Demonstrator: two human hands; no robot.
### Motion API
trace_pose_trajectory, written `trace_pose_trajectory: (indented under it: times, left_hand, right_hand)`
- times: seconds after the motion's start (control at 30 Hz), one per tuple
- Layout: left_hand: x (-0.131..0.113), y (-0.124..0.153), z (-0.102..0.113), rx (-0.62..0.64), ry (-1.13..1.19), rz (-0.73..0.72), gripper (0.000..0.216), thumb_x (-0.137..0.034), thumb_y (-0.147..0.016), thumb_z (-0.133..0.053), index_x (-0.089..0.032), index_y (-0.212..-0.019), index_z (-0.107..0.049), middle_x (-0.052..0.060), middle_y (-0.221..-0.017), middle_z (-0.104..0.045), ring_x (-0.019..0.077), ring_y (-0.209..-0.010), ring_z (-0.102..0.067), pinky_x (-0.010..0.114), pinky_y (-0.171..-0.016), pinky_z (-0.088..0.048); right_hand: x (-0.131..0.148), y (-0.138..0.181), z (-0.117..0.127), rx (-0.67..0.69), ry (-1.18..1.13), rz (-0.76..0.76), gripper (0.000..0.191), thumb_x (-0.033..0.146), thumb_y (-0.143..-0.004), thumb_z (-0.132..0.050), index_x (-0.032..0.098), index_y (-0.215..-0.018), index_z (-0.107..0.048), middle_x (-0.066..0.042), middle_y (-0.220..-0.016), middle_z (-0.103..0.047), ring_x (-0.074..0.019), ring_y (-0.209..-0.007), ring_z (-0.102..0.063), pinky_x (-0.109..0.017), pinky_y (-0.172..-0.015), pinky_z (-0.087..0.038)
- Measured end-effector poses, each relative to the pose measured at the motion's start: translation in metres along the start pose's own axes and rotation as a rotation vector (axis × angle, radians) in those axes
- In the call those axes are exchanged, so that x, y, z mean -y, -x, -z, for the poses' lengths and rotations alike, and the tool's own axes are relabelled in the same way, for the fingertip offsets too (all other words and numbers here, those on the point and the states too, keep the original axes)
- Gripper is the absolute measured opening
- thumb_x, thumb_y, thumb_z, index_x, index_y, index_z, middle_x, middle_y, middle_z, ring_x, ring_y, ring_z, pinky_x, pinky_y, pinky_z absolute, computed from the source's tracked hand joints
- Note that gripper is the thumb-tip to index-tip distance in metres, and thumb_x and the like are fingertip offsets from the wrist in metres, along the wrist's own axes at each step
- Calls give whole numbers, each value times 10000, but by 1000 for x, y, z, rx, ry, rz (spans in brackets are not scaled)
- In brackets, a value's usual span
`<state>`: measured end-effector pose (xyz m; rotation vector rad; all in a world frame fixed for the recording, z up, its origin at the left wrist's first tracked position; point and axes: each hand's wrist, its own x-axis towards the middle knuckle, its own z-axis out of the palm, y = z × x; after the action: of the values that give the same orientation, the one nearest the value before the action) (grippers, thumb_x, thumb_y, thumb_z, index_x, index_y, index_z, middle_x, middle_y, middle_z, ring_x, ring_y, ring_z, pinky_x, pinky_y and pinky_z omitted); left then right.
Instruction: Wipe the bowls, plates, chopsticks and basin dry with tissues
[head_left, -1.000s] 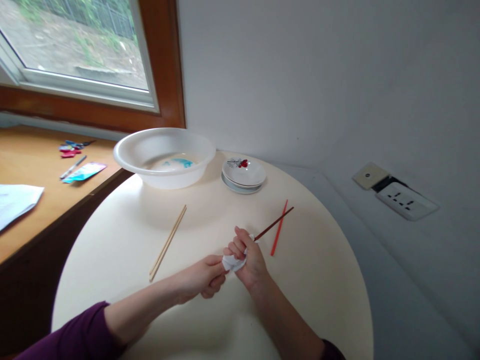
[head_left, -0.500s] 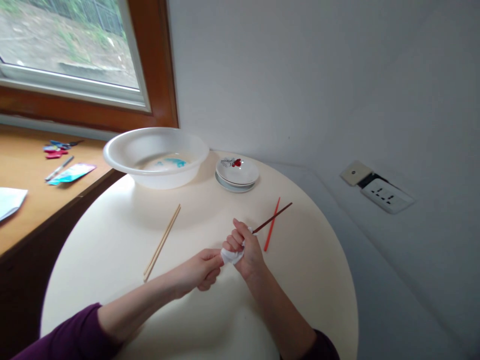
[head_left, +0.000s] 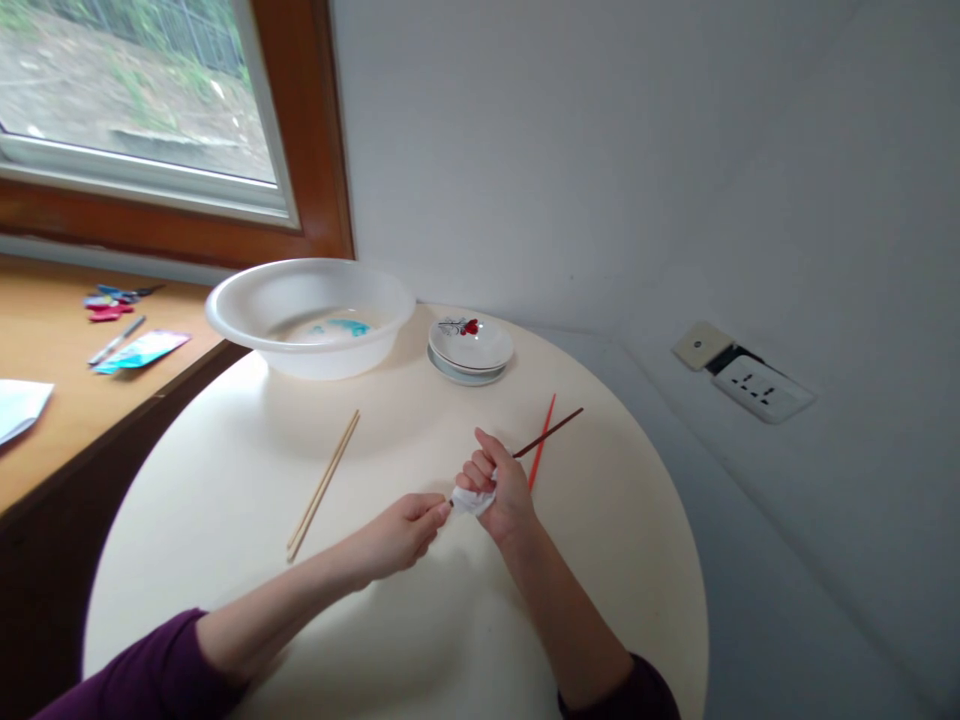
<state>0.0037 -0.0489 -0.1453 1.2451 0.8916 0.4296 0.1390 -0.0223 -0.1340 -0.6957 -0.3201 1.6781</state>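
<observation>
My right hand [head_left: 501, 485] is closed around a crumpled white cloth [head_left: 472, 499] wrapped about a dark brown chopstick [head_left: 549, 432], whose far end sticks out to the upper right. My left hand [head_left: 401, 535] pinches the near end of that chopstick, just left of the cloth. Both hands hover over the round cream table [head_left: 225, 500]. A red chopstick [head_left: 541, 442] lies on the table just behind my right hand. A pair of pale wooden chopsticks [head_left: 324, 484] lies to the left of my hands.
A white plastic basin [head_left: 311, 315] with a blue mark inside stands at the table's back left. Small stacked dishes [head_left: 470, 348] with a red motif sit beside it. A wooden desk [head_left: 67, 400] on the left holds a pen, packets and paper. Wall sockets [head_left: 761, 388] are at right.
My right hand with the cloth has slid a little along the brown chopstick toward its far end, so less stick shows beyond it. My left hand keeps its pinch on the near end.
</observation>
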Motion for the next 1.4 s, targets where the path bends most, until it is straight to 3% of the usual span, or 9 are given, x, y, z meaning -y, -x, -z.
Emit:
trace_pose_trajectory:
  times: [0.47,0.77,1.0,1.4]
  left_hand:
    - [7,0,6,-36,-198,22,412,-584,-785,-370,-211,-612,-339,-103,-470,-234,66,-406,-217,213,-395,-181]
    - [0,4,4,-40,-258,23,435,-617,-762,-360,-213,-604,-335,-99,-464,-256,72,-411,-240,216,-409,-198]
    - [1,8,5,-23,-268,30,434,-607,-779,-362,-213,-602,-323,-93,-481,-240,75,-423,-225,215,-413,-191]
    - [4,8,2,-12,-254,80,442,-617,-771,-360,-209,-603,-341,-92,-475,-253,74,-423,-227,214,-406,-184]
  right_hand:
    - [46,-17,33,-153,-37,125,516,146,-657,-607,206,-507,-117,140,-329,-144,-13,-294,-111,-144,-285,-179]
    - [52,-22,46,-149,35,182,521,177,-659,-639,209,-519,-139,145,-362,-135,-14,-298,-126,-143,-283,-200]
    - [75,-19,62,-200,25,286,531,148,-664,-608,199,-508,-103,133,-344,-131,-15,-298,-120,-137,-284,-196]
    - [72,-22,66,-324,31,412,528,250,-674,-648,202,-508,-149,131,-349,-169,-18,-301,-148,-157,-300,-226]
